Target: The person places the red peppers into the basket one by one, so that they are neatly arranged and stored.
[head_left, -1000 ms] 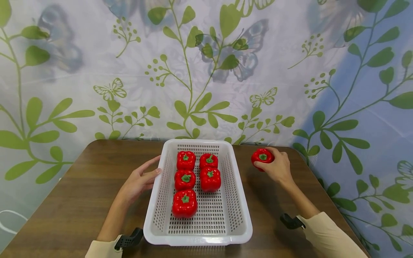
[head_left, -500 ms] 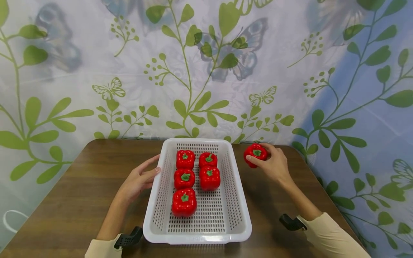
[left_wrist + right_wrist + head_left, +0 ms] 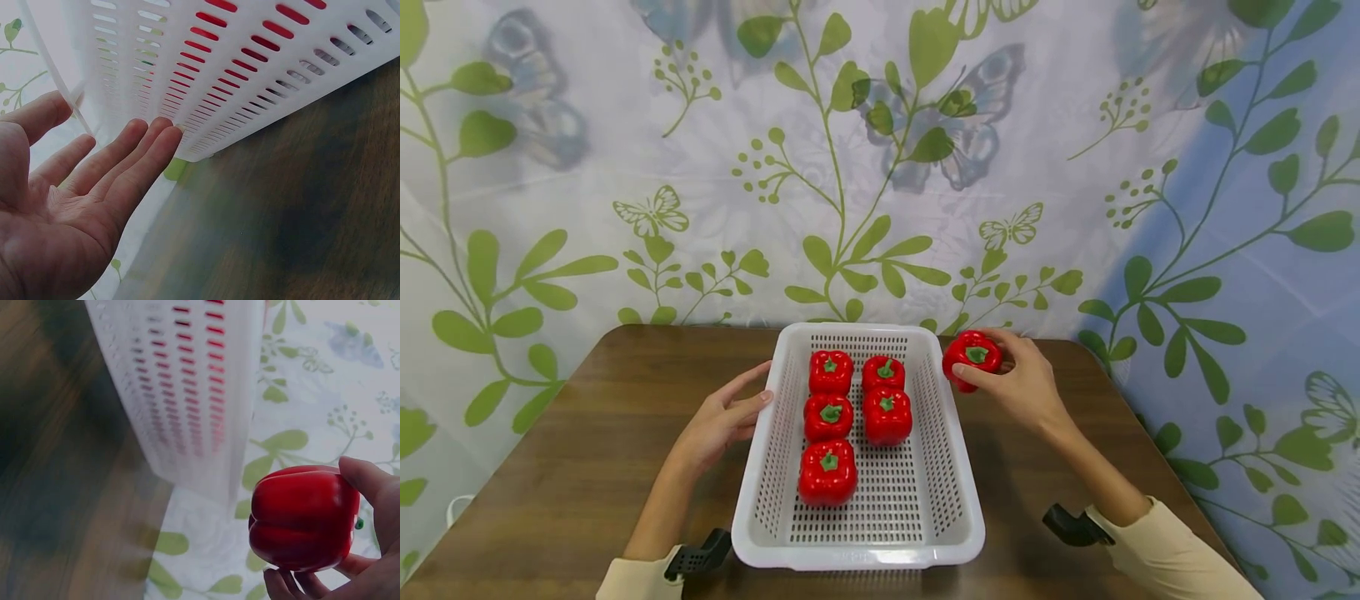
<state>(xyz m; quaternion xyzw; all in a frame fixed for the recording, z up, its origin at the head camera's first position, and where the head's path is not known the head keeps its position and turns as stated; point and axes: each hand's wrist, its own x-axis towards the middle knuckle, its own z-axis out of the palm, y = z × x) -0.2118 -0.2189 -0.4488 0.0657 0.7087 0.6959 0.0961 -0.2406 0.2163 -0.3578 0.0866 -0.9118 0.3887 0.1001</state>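
Note:
A red bell pepper (image 3: 972, 360) with a green stem is held between the thumb and fingers of my right hand (image 3: 1026, 379), at the right rim of a white perforated plastic basket (image 3: 859, 557). In the right wrist view the held bell pepper (image 3: 305, 519) is off the table, beside the basket's outer wall (image 3: 181, 381). Several more red bell peppers (image 3: 827, 473) stand inside the basket in two columns, stems up. My left hand (image 3: 718, 425) is at the basket's left side, thumb by the rim; its fingers (image 3: 128, 156) extend loosely along the perforated wall.
The basket stands on a dark brown wooden table (image 3: 587, 433). Behind the table hangs a cloth (image 3: 880, 200) printed with green leaves and butterflies. Black bands (image 3: 700, 556) sit on both forearms by the beige sleeves. A white cord (image 3: 460, 504) shows at the left edge.
My right hand has carried the bell pepper leftward, from over the table's right side to the basket's right rim. The left hand and the peppers in the basket have stayed in place.

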